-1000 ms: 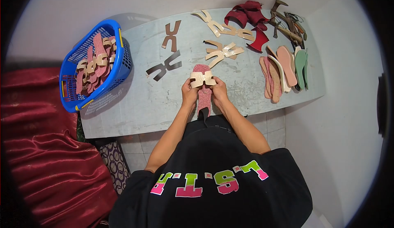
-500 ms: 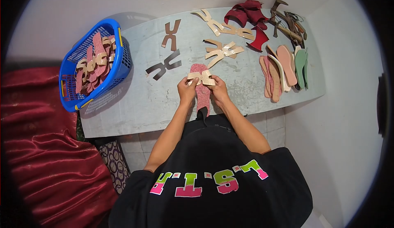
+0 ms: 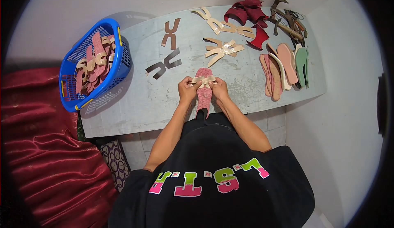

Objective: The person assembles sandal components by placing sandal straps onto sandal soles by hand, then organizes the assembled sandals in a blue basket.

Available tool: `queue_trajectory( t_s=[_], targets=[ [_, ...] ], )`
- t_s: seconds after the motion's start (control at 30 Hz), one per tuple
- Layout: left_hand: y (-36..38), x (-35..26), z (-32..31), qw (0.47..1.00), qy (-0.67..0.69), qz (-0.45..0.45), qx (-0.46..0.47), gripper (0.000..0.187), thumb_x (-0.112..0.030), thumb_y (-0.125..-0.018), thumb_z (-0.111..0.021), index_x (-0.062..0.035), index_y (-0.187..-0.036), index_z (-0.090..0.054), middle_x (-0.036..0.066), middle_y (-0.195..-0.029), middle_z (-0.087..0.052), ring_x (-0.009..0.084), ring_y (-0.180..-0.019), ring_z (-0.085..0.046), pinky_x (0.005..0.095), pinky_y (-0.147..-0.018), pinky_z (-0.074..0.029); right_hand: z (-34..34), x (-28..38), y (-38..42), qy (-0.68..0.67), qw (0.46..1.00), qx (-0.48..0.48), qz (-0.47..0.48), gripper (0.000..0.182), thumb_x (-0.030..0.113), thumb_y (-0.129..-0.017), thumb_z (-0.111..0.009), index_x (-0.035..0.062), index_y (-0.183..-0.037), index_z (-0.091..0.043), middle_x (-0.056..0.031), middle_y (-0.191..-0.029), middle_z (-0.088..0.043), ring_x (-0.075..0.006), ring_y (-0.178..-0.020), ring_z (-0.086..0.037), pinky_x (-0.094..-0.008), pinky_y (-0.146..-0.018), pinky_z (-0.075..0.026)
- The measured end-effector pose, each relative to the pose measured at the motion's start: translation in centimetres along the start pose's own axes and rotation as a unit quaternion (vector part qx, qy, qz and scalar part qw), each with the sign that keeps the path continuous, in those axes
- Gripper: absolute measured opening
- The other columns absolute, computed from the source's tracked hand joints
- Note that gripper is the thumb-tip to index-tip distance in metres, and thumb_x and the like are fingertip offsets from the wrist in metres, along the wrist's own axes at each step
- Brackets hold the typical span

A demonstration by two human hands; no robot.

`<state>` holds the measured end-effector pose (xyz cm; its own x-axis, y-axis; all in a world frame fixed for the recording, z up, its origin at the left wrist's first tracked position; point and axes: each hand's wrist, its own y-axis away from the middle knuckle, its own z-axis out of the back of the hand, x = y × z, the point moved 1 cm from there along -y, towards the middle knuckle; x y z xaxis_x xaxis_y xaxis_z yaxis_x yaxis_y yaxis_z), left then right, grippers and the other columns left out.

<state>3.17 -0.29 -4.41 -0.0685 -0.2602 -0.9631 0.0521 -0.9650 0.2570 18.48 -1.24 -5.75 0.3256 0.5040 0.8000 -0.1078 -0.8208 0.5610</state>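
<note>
Pink in colour, one textured sole [image 3: 203,99] lies lengthwise at the near edge of the pale table [image 3: 135,104], its near end close to the black shirt [image 3: 230,203]. A cream strap [image 3: 205,80] spans the sole crosswise, toward the far end.

Left hand [image 3: 187,90]: closed on the left side of the strap, thumb on top. Right hand [image 3: 219,90]: closed on the right side, thumb likewise on top. The spread between the two hands is narrow. Whether the strap is fixed to the sole cannot be told.

Beyond the hands, cream cutouts [image 3: 221,52] lie loose, some overlapping. To their left are a brown cutout [image 3: 170,34] and a dark cutout [image 3: 165,65], near each other. Red pieces [image 3: 246,13] are heaped at the far side, beside metal tools [image 3: 276,16]. Spare soles [image 3: 286,61] in pink, tan, white and green stand grouped at right. The blue basket [image 3: 121,57] at left contains pink soles with cream straps [image 3: 97,57].
</note>
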Motion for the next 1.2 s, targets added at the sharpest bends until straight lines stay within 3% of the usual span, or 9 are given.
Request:
queue_trajectory(
  t_s=[0.13, 0.2, 0.33, 0.6, 0.73, 0.8, 0.93, 1.1, 1.2],
  targets=[
    [-0.1, -0.4, 0.0, 0.999, 0.012, 0.026, -0.016, 0.016, -0.005, -0.08, -0.077, 0.0022, -0.086, -0.065, 0.009, -0.084, -0.069, 0.0115, -0.075, -0.062, 0.027, -0.068, -0.05, 0.2, 0.8, -0.3, -0.011, 1.0, 0.022, -0.004, 0.023, 0.002, -0.09, -0.063, -0.0061, -0.111, -0.061, -0.0105, -0.1, -0.068, -0.0142, -0.086, -0.064, -0.0277, -0.076, -0.05],
    [-0.2, -0.2, 0.1, 0.993, 0.108, 0.035, -0.032, 0.02, -0.006, -0.081, -0.077, 0.0041, -0.095, -0.067, 0.01, -0.088, -0.07, 0.0128, -0.078, -0.064, 0.0271, -0.069, -0.052, 0.5, 1.5, -0.2, 0.004, 0.999, 0.041, -0.015, 0.023, 0.002, -0.089, -0.065, -0.0047, -0.11, -0.061, -0.0096, -0.099, -0.068, -0.0136, -0.085, -0.064, -0.0272, -0.074, -0.05],
    [-0.1, 0.0, 0.7, 0.998, 0.036, 0.047, -0.02, 0.029, -0.012, -0.086, -0.074, 0.005, -0.108, -0.065, 0.008, -0.094, -0.069, 0.0111, -0.078, -0.065, 0.0239, -0.068, -0.051, 1.0, 3.6, 0.8, 0.026, 0.991, 0.119, -0.055, 0.026, -0.001, -0.084, -0.069, -0.0002, -0.108, -0.061, -0.0071, -0.095, -0.068, -0.0121, -0.083, -0.064, -0.0249, -0.072, -0.051],
    [0.2, -1.3, 0.6, 0.976, 0.12, 0.175, 0.046, 0.026, -0.005, -0.086, -0.071, 0.0036, -0.11, -0.065, 0.008, -0.098, -0.069, 0.0146, -0.083, -0.067, 0.0265, -0.072, -0.054, 0.9, 2.4, 1.0, 0.023, 0.997, 0.07, -0.011, 0.031, -0.013, -0.079, -0.063, -0.0008, -0.107, -0.058, -0.0089, -0.098, -0.067, -0.0146, -0.086, -0.065, -0.0249, -0.076, -0.052],
    [-0.1, -1.2, 0.7, 0.985, 0.082, 0.135, 0.064, 0.024, -0.002, -0.085, -0.071, 0.0039, -0.108, -0.066, 0.008, -0.097, -0.069, 0.0148, -0.082, -0.067, 0.0266, -0.072, -0.054, 0.0, 2.0, 1.1, 0.075, 0.996, 0.031, 0.04, 0.031, -0.016, -0.077, -0.058, -0.0022, -0.105, -0.057, -0.0107, -0.1, -0.066, -0.017, -0.089, -0.065, -0.0263, -0.076, -0.053],
    [-0.2, -1.4, 0.9, 0.994, -0.02, 0.101, 0.045, 0.022, -0.002, -0.085, -0.071, 0.0043, -0.106, -0.067, 0.009, -0.097, -0.069, 0.0144, -0.08, -0.067, 0.0267, -0.071, -0.054, 0.0, 2.4, 0.9, 0.071, 0.996, 0.039, 0.028, 0.032, -0.016, -0.077, -0.059, -0.0022, -0.107, -0.056, -0.0111, -0.1, -0.066, -0.0172, -0.09, -0.065, -0.0262, -0.076, -0.053],
    [0.0, -2.5, 1.7, 0.98, 0.107, 0.166, 0.032, 0.025, -0.003, -0.084, -0.073, 0.0044, -0.107, -0.067, 0.009, -0.097, -0.069, 0.0134, -0.079, -0.067, 0.0265, -0.069, -0.054, -0.1, 3.6, 1.0, 0.053, 0.995, 0.076, -0.019, 0.039, -0.012, -0.079, -0.065, -0.0013, -0.115, -0.053, -0.0127, -0.104, -0.065, -0.0174, -0.093, -0.065, -0.026, -0.075, -0.054],
    [0.4, -3.8, 2.2, 0.985, 0.144, 0.083, -0.055, 0.052, -0.011, -0.084, -0.075, -0.0009, -0.129, -0.054, 0.009, -0.102, -0.068, 0.0153, -0.085, -0.068, 0.0264, -0.07, -0.055, -1.5, 5.0, 1.1, 0.045, 0.993, 0.104, 0.031, 0.047, 0.001, -0.082, -0.072, 0.0034, -0.124, -0.051, -0.0082, -0.109, -0.066, -0.0125, -0.088, -0.065, -0.0231, -0.069, -0.051],
    [0.4, -4.8, 3.2, 0.982, 0.154, 0.095, -0.053, 0.058, -0.008, -0.085, -0.073, -0.0042, -0.137, -0.047, 0.013, -0.107, -0.067, 0.0188, -0.088, -0.069, 0.0272, -0.07, -0.057, -2.6, 6.2, 1.5, 0.037, 0.992, 0.118, 0.035, 0.049, 0.003, -0.083, -0.074, 0.0034, -0.125, -0.05, -0.0088, -0.112, -0.064, -0.014, -0.091, -0.065, -0.0242, -0.071, -0.052]
  ],
)
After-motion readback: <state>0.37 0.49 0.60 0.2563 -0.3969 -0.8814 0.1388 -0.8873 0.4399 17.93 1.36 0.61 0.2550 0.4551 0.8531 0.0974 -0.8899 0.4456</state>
